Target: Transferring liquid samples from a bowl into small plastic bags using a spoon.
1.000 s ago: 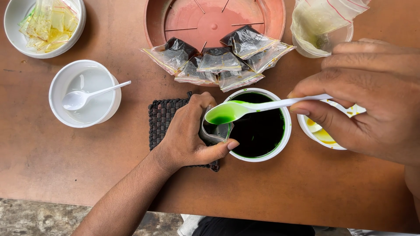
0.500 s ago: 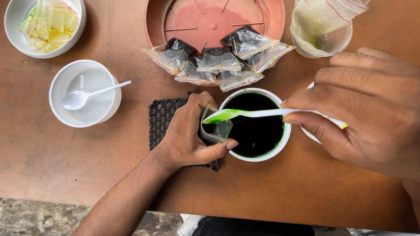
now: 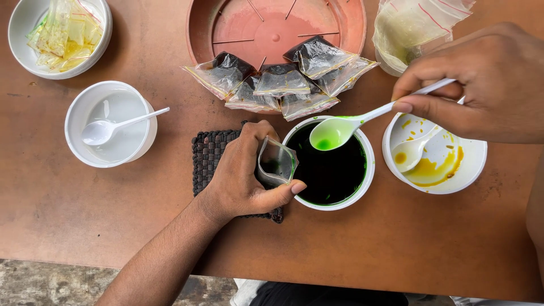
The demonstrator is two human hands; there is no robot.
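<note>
Two hands were recorded at work over a brown table (image 3: 113, 215). The left hand (image 3: 243, 175) was closed around a small clear bag (image 3: 276, 163), the mouth of which was held open and tilted toward a white bowl of dark green liquid (image 3: 331, 170); the bag was kept just beside that bowl's rim, above a dark woven mat (image 3: 209, 158). The right hand (image 3: 481, 85) was pinched shut on the handle of a white spoon (image 3: 362, 119), whose scoop, carrying a little bright green liquid, was poised over the green bowl and near the bag's mouth. Listed nearby: one white bowl with yellow residue (image 3: 447, 181) and a second spoon, just right of the green bowl; a reddish round tray (image 3: 198, 22) with several filled dark packets (image 3: 283, 82) draped over its near edge; a white bowl holding a spoon (image 3: 110, 141) at the left; a bowl of yellowish empty bags (image 3: 56, 34) at the far left corner; and a cup lined with a plastic bag (image 3: 413, 28) at the top right. For a clean fill, it was judged that the bag's mouth should be kept wide and over the bowl, the spoon brought level to the opening, and the liquid tipped slowly so that drips were caught below.
</note>
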